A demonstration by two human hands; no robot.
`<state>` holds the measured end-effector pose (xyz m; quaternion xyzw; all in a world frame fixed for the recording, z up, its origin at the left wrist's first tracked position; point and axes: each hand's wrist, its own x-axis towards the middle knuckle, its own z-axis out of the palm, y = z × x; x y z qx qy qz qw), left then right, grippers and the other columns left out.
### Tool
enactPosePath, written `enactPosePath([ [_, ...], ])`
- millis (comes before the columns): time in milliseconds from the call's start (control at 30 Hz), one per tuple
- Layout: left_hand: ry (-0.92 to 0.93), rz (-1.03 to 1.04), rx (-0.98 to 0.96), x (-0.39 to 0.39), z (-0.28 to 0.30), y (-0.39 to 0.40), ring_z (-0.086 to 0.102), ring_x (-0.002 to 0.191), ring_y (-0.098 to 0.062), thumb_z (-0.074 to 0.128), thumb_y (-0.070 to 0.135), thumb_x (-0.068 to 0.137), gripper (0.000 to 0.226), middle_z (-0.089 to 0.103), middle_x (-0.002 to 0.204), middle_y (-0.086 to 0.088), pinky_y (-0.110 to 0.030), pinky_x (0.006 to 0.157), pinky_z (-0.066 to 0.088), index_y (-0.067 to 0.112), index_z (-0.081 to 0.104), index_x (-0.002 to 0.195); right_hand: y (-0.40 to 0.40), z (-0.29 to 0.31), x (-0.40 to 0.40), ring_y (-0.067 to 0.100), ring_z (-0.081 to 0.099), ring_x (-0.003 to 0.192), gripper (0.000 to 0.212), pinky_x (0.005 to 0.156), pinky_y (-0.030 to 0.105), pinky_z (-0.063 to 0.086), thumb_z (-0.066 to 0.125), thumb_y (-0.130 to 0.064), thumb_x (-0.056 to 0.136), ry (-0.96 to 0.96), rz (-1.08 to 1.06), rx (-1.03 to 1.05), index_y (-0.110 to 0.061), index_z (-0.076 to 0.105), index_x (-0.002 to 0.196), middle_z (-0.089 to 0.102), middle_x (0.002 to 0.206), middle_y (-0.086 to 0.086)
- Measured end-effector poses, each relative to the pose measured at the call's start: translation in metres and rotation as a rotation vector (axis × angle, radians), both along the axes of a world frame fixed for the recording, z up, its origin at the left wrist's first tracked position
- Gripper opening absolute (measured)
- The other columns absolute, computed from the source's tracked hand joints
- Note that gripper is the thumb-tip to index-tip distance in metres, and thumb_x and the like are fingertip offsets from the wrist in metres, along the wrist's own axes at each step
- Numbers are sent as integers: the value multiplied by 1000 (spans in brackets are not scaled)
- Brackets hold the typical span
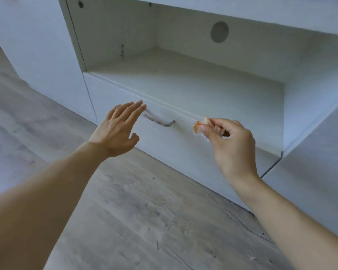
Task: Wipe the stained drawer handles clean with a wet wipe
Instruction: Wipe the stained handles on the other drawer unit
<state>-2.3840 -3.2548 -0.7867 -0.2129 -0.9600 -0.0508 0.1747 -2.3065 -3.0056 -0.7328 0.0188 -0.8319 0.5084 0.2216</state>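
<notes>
A metal bar handle point(161, 122) with reddish smears is fixed to the white drawer front point(176, 152). My left hand point(118, 129) is open with its fingers spread, the fingertips over the handle's left end. My right hand point(230, 141) pinches a crumpled wet wipe point(198, 126) stained orange-red, held just right of the handle and apart from it, near the drawer's top edge.
Above the drawer is an open white shelf compartment point(183, 78) with a round cable hole point(219, 32) in its back panel. A tall white cabinet side point(43, 45) stands to the left. Grey wood-look floor point(144, 221) lies below.
</notes>
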Motion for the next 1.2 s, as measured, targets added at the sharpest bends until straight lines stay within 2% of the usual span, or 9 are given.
enactPosePath([
  [67, -39, -12, 131, -15, -18, -6, 5, 146, -21, 39, 34, 80, 79, 9, 160, 0, -37, 119, 2, 17, 12, 152, -21, -10, -15, -9, 49, 68, 16, 63, 2, 35, 71, -26, 81, -47, -24, -22, -38, 63, 75, 56, 80, -9],
  [200, -14, -193, 240, -47, -45, -11, 3, 147, -20, 36, 38, 77, 81, 7, 159, 2, -43, 120, 4, 15, 14, 152, -51, -27, -41, -6, 50, 67, 6, 62, 3, 36, 72, -27, 80, -88, -91, -28, -31, 67, 80, 58, 82, -6],
  [367, 45, -281, 381, -68, -65, -14, 12, 146, -25, 42, 33, 78, 73, 19, 157, -4, -47, 117, 14, 11, 30, 147, -66, -43, -58, 4, 53, 68, 2, 66, 13, 42, 70, -30, 82, -104, -198, -94, -30, 71, 84, 61, 85, 1],
  [567, 126, -351, 388, -80, -70, -20, 17, 145, -26, 45, 27, 77, 65, 26, 155, -7, -48, 116, 19, 9, 38, 139, -77, -65, -68, 5, 50, 70, 6, 71, 21, 44, 68, -19, 85, -4, -344, -200, -16, 72, 89, 54, 72, -14],
  [800, 145, -386, 426, -85, -78, -20, 15, 146, -30, 45, 26, 80, 65, 24, 155, -11, -53, 115, 21, 11, 33, 142, -95, -82, -77, -6, 59, 75, 15, 76, 9, 46, 65, -7, 87, 107, -325, -125, -4, 71, 101, 62, 89, -3],
  [933, 107, -386, 421, -85, -79, -15, 11, 146, -34, 46, 30, 84, 65, 21, 155, -18, -54, 116, 20, 7, 29, 142, -87, -87, -78, -5, 61, 77, 16, 75, 7, 47, 64, -5, 88, 125, -272, -201, -1, 70, 102, 65, 91, 0],
  [1033, 66, -376, 406, -80, -75, -12, 8, 145, -38, 48, 33, 86, 68, 17, 154, -23, -51, 118, 16, 3, 25, 143, -91, -85, -79, 1, 63, 79, 13, 77, 11, 49, 64, -8, 88, 111, -299, -258, -5, 72, 98, 70, 92, 7],
  [1133, 56, -352, 338, -77, -72, -15, 6, 146, -36, 47, 38, 88, 72, 13, 156, -22, -54, 117, 15, 3, 21, 146, -103, -88, -76, 2, 63, 80, 13, 77, 11, 49, 64, -7, 88, 184, -358, -249, -4, 71, 99, 69, 92, 5],
  [1200, 40, -352, 295, -75, -70, -19, 5, 147, -31, 44, 41, 89, 75, 10, 157, -19, -50, 119, 12, 4, 18, 148, -100, -91, -77, -2, 63, 79, 12, 73, 8, 47, 66, -7, 87, 217, -345, -202, -5, 72, 96, 69, 88, -1],
])
